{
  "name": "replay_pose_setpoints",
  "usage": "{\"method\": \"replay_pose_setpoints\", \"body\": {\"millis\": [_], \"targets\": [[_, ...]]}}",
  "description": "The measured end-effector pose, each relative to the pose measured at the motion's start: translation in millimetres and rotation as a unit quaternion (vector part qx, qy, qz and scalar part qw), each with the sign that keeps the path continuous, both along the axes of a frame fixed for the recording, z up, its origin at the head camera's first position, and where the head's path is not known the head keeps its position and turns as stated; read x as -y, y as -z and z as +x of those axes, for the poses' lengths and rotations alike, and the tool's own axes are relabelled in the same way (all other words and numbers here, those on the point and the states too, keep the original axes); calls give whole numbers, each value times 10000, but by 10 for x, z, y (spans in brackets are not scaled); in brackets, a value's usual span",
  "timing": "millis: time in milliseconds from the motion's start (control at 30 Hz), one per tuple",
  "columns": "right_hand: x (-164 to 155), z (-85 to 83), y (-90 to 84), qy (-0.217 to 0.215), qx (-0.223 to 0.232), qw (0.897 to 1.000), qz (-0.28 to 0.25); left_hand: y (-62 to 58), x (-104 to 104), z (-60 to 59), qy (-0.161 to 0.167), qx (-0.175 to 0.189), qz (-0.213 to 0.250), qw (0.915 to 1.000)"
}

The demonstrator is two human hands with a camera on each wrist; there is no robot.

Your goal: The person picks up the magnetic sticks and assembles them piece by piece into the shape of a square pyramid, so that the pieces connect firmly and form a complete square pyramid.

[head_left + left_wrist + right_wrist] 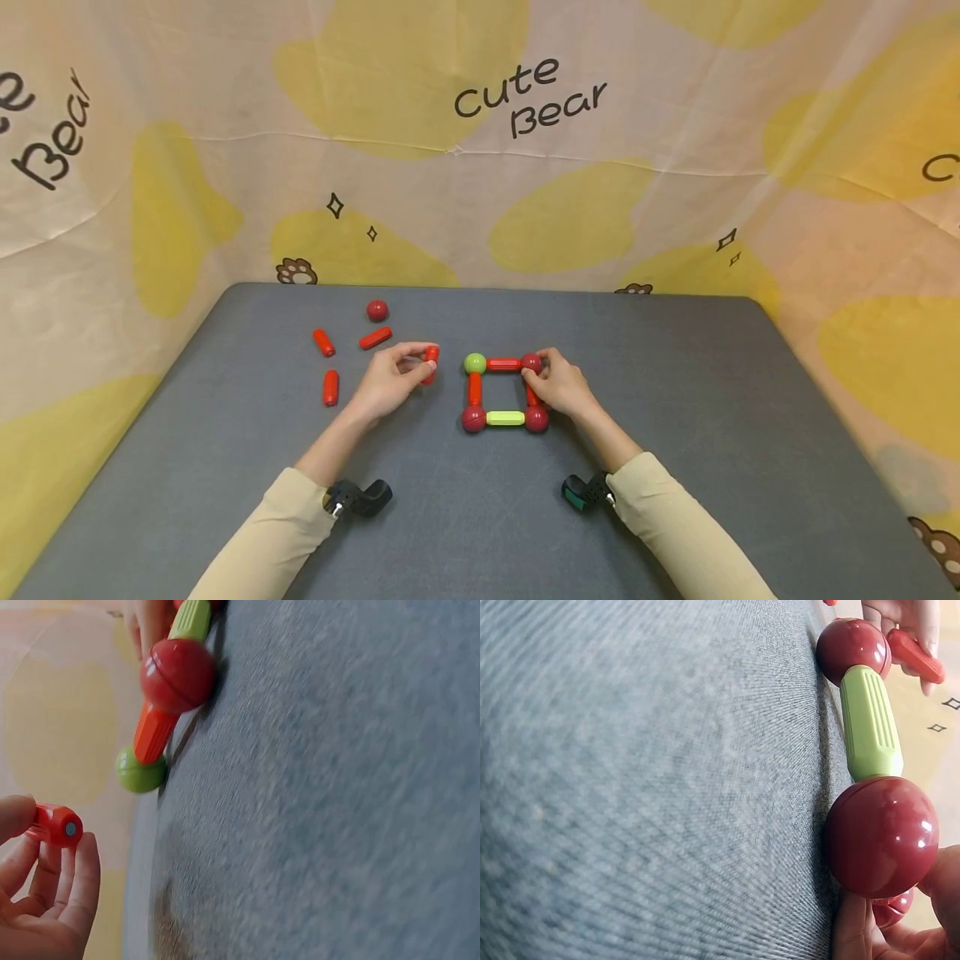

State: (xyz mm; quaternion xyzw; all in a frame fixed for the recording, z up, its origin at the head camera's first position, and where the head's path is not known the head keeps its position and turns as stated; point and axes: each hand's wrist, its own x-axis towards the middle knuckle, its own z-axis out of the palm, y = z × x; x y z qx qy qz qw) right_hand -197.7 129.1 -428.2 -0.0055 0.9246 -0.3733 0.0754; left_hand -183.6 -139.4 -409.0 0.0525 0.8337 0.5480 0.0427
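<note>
1. Covering most of the scene, we log a grey table mat (675, 467).
2. We list a square frame (504, 392) of rods and balls at centre; our right hand (561, 388) curls its fingers on the far right corner ball (531, 362).
3. Our left hand (390, 382) pinches a red rod (430, 364) just left of the frame.
4. We count three loose red rods (331, 387) and a red ball (377, 311) far left.
</note>
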Motion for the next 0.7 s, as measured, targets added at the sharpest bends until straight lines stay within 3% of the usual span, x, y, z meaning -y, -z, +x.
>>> {"method": "replay_pose_setpoints", "body": {"millis": [300, 700], "targets": [[3, 10, 7, 2, 36, 10000, -79, 17, -182, 89, 315, -112, 180, 9993], [4, 9, 1, 11, -11, 10000, -83, -67, -364, 221, 1028, -404, 116, 9938]]}}
